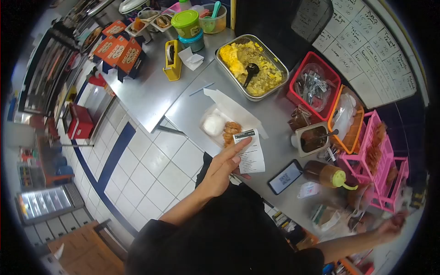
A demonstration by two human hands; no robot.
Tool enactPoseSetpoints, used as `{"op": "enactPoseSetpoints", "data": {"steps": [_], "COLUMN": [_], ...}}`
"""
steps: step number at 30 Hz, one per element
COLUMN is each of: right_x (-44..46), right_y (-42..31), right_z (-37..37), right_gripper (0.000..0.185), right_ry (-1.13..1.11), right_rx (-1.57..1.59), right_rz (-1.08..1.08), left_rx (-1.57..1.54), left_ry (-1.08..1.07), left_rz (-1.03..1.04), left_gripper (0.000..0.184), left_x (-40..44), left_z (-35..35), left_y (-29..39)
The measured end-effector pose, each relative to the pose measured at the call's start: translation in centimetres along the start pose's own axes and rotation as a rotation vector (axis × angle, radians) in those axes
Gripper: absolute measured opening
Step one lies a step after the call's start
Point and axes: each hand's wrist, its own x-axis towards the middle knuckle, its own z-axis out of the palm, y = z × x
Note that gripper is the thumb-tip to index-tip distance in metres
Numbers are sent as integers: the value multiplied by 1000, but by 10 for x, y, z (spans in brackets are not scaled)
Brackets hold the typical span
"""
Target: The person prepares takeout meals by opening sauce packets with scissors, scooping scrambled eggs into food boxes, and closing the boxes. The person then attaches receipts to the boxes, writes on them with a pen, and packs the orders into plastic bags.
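Note:
Pinched in my left hand (222, 172) is a white printed receipt (252, 156), its dark header at the top. Just beyond it stands an open white paper food box (231, 103) with a mound of white rice (213, 124) and browned fried pieces (231, 131); the receipt and fingers hide part of the box. My right hand (392, 228) reaches out to the far right, beside the pink basket (373, 165) and some clear plastic bags (327, 217). It is smeared, and its fingers do not show clearly.
A metal tray of yellow and tan chopped food (261, 68) with a black spoon lies ahead. To the right are a red basket (337, 80), a sauce pan (313, 139), a phone (285, 177) and a sauce bottle (325, 174). A yellow tape dispenser (173, 68) stands left.

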Motion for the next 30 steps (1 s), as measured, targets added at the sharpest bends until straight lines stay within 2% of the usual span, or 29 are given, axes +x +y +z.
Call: {"op": "enactPoseSetpoints", "data": {"steps": [2,4,5,7,8,9,10,14,17,18,21,27,30], "right_x": [-58,-118,-155,-223,-250,-264,-280,-286,-278,-275,-278,-271,-264], "right_y": [96,228,269,354,377,389,404,428,444,446,453,467,478], "right_z": [69,217,253,330,371,404,420,454,448,446,450,440,440], "right_gripper": [46,34,36,34,37,38,34,21,17,16,23,27,25], "right_ry": [79,354,324,403,449,336,292,-27,-43,18,-26,-166,-4], "right_rx": [348,20,78,79,184,295,207,-288,-358,-301,-284,-376,-327], "right_rz": [289,429,683,1026,1160,1289,1348,1298,1352,1398,1321,1390,1382], "left_rx": [20,27,33,52,61,70,69,47,54,60,101,118,70], "left_ry": [-46,-69,-75,-83,-87,-92,-93,-87,-89,-88,-114,-77,12], "left_rz": [-12,-33,-49,-73,-81,-91,-82,-89,-89,-82,-57,-41,-23], "left_gripper": [52,52,52,52,52,53,53,54,55,55,56,56,51], "left_x": [4,7,8,7,6,7,8,7,7,8,9,12,15], "left_z": [-41,-75,-90,-114,-123,-130,-137,-154,-158,-158,-158,-146,-139], "left_y": [10,19,26,39,45,50,56,69,74,76,80,86,86]}}
